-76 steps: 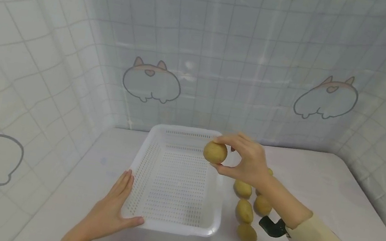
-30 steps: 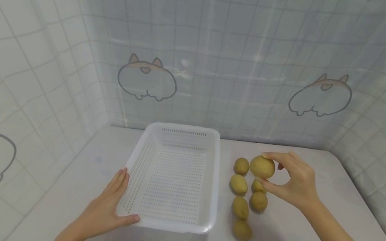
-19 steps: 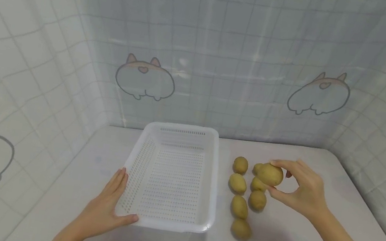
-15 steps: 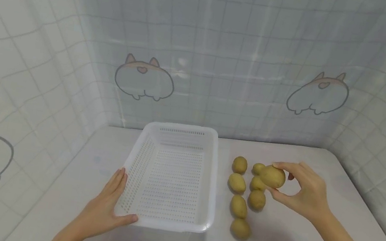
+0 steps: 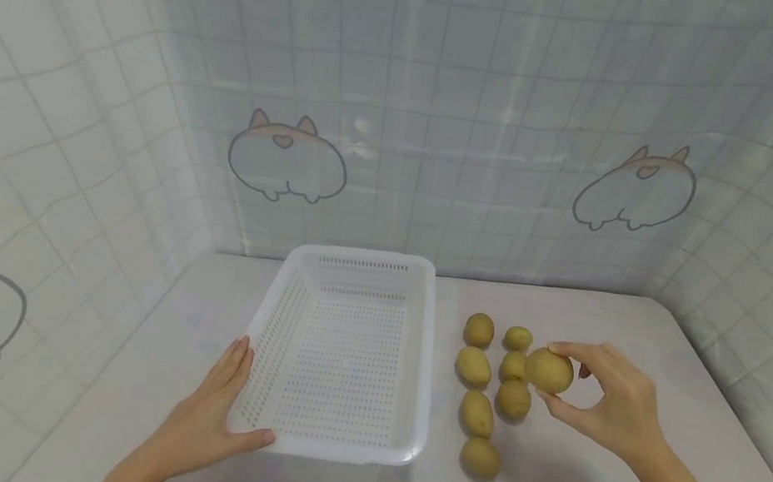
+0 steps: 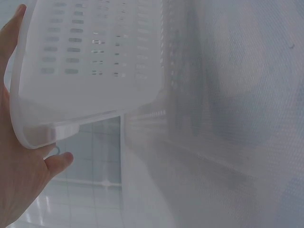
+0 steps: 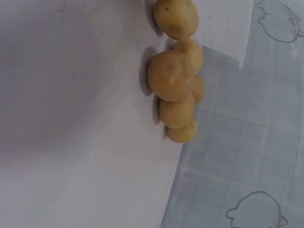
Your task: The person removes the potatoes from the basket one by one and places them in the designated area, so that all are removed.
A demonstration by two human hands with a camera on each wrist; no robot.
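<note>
In the head view, a white perforated plastic basket (image 5: 349, 353) stands left of the potatoes. My left hand (image 5: 201, 418) rests at its near left corner, fingers straight along the side and thumb on the near rim. The left wrist view shows that hand (image 6: 19, 175) against the outside of the basket (image 6: 85, 90). My right hand (image 5: 607, 402) pinches a potato (image 5: 550, 371) between fingers and thumb, beside a small potato (image 5: 514, 367) in the right-hand row. The right wrist view shows several potatoes (image 7: 171, 76) but not the hand.
Two rows of potatoes lie right of the basket; the left row includes a potato (image 5: 477, 414) and the right row ends near me with a rounder one (image 5: 513, 400). The table (image 5: 651, 342) is pale, with a patterned curtain (image 5: 467, 161) behind it.
My right hand has carried the potato from above the basket to the right, then lowered it a little beside the right-hand row. My left hand stays on the basket.
</note>
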